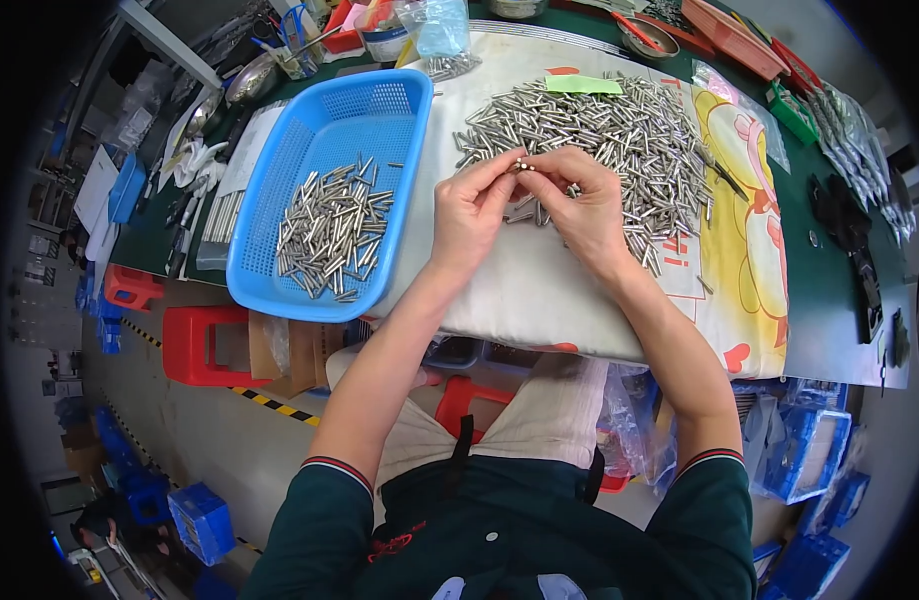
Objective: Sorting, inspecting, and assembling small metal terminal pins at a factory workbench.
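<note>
My left hand [472,212] and my right hand [586,200] meet over the middle of the table, fingertips pinched together. Between them are a few small metal pins [521,164], their ends showing; most of their length is hidden by my fingers. Just beyond and to the right spreads a large pile of silvery metal pins [620,130], with a pale green slip of paper [585,85] on its far side. On the left stands a blue perforated plastic basket [417,110] with a heap of similar pins [330,232] inside.
A patterned cloth [750,240] covers the green table. A dark tweezers-like tool [725,178] lies at the pile's right edge. Bowls, a red tray [735,38] and plastic bags line the back. Below the table's left side stands a red stool [195,345].
</note>
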Demonstrator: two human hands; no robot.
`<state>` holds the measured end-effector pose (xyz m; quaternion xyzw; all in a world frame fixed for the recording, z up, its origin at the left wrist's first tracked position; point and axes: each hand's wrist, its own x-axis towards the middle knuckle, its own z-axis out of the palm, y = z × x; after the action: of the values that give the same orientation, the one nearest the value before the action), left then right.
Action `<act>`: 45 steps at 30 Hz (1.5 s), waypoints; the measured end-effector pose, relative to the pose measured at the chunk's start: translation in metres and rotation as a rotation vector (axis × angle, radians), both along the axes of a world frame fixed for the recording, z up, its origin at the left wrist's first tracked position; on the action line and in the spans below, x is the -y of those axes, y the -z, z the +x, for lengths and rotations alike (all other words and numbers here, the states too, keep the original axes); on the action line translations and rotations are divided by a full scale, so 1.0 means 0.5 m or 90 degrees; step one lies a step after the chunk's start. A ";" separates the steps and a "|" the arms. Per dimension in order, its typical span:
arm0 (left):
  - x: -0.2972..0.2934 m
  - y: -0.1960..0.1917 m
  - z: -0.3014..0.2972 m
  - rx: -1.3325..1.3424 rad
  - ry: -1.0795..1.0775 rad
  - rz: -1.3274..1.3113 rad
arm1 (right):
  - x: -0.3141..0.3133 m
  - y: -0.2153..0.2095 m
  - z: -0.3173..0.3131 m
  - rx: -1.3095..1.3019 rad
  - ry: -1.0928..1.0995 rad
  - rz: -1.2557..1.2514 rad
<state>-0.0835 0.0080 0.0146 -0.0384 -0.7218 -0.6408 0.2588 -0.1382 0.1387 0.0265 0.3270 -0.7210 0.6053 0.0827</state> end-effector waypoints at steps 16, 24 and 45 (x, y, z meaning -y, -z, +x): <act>0.013 0.006 -0.012 0.181 0.196 0.242 | -0.012 -0.019 -0.002 0.211 0.000 0.016; 0.022 0.009 -0.009 0.149 0.104 0.224 | 0.006 -0.027 -0.001 0.118 0.019 0.079; 0.010 0.027 -0.023 0.112 0.197 0.313 | -0.009 -0.002 0.000 0.143 0.014 -0.012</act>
<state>-0.0952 0.0031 0.0011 -0.0284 -0.5503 -0.8290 0.0961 -0.1384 0.1431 0.0275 0.2480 -0.7237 0.6439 0.0110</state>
